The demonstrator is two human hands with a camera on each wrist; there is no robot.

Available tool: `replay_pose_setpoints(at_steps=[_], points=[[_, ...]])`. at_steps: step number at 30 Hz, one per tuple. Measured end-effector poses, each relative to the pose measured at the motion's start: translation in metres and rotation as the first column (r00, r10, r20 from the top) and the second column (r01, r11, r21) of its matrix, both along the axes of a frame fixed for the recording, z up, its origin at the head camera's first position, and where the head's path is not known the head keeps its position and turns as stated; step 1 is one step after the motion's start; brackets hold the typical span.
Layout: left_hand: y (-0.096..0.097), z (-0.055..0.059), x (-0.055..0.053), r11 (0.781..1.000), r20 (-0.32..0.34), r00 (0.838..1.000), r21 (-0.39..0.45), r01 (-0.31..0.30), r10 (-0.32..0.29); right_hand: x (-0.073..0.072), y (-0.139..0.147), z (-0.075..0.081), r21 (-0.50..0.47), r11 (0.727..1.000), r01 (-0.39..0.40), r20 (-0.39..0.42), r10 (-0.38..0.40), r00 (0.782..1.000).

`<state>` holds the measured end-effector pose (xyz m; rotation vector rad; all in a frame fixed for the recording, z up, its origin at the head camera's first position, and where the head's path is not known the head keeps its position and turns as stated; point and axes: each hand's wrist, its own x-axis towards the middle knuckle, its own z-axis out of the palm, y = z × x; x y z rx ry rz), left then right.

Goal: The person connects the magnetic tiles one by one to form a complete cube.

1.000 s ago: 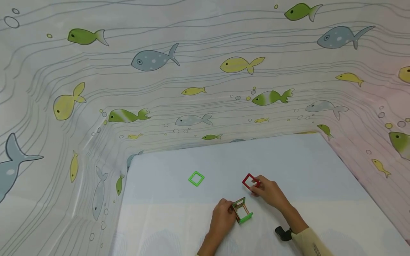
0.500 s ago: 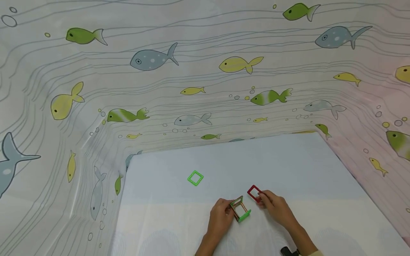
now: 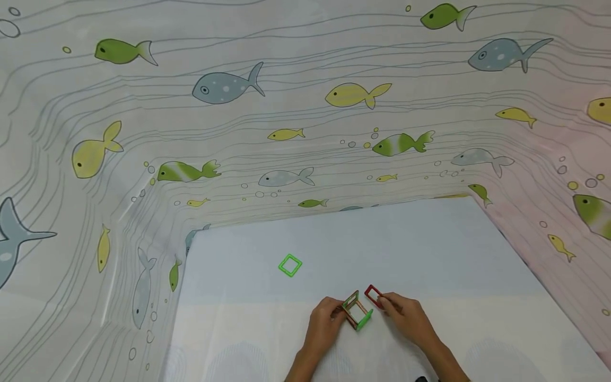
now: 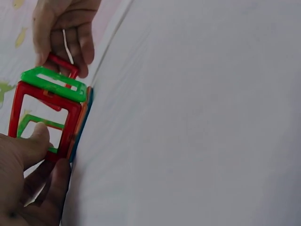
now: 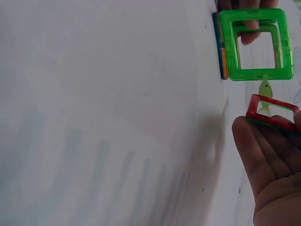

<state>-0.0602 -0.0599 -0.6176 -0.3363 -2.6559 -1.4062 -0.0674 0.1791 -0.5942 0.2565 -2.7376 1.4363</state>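
Frame box [image 3: 365, 319]: left hand [image 3: 323, 324] pinching | red frame [image 5: 268, 119]: right hand [image 3: 407, 318] pinching | pale surface [image 3: 429, 249] | fish-print walls [image 3: 296, 69]

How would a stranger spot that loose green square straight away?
Below the fish-patterned backdrop is the pale tabletop. On it, farther back than the left hand and to its left, lies the green square frame. Unlike the red frame and joined structure, it lies unheld.
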Motion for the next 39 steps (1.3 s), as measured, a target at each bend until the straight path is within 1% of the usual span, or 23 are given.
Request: replay_pose_setpoints(at_steps=[4, 10, 14, 16, 19, 26, 29, 32, 35, 39], points=[[-0.002, 0.000, -0.001, 0.999, 0.011, 0.999, 0.019, 0.035, -0.036, 0.000, -0.003, -0.002, 0.009, 1.000, -0.025, -0.005, 0.025, 1.000], [-0.004, -0.001, -0.001, 0.998, 0.013, 0.998, 0.021, 0.063, -0.063, 0.000, -0.008, -0.005, 0.006, 0.996, -0.089, -0.050, 0.089, 0.995], [-0.005, -0.002, -0.001, 0.997, 0.044, 0.996, 0.031, 0.071, -0.073, 0.000, -0.010, -0.006, -0.001, 0.993, -0.121, -0.067, 0.120, 0.990], [-0.006, -0.002, -0.001, 0.997, 0.065, 0.995, 0.026, 0.072, -0.074, 0.000, -0.011, -0.007, 0.002, 0.992, -0.122, -0.069, 0.122, 0.990], [-0.007, -0.002, -0.001, 0.997, 0.078, 0.994, 0.013, 0.072, -0.073, 0.000, -0.012, -0.006, 0.013, 0.993, -0.118, -0.068, 0.119, 0.991], [-0.007, -0.003, -0.001, 0.998, 0.056, 0.996, 0.003, 0.070, -0.070, -0.001, -0.013, -0.006, 0.047, 0.990, -0.132, -0.081, 0.135, 0.988], [-0.006, -0.003, -0.001, 0.998, 0.061, 0.996, 0.007, 0.068, -0.068, -0.001, -0.011, -0.007, 0.070, 0.987, -0.144, -0.074, 0.149, 0.986], [-0.005, -0.002, -0.002, 0.998, 0.068, 0.995, 0.016, 0.065, -0.066, -0.002, -0.010, -0.008, 0.081, 0.983, -0.162, -0.049, 0.167, 0.985], [-0.005, -0.002, -0.002, 0.998, 0.064, 0.996, 0.017, 0.063, -0.064, -0.001, -0.009, -0.008, 0.088, 0.979, -0.185, -0.006, 0.186, 0.982], [-0.005, -0.002, -0.001, 0.998, 0.054, 0.996, 0.013, 0.063, -0.064, 0.001, -0.007, -0.006, 0.053, 0.974, -0.222, 0.077, 0.218, 0.973]])
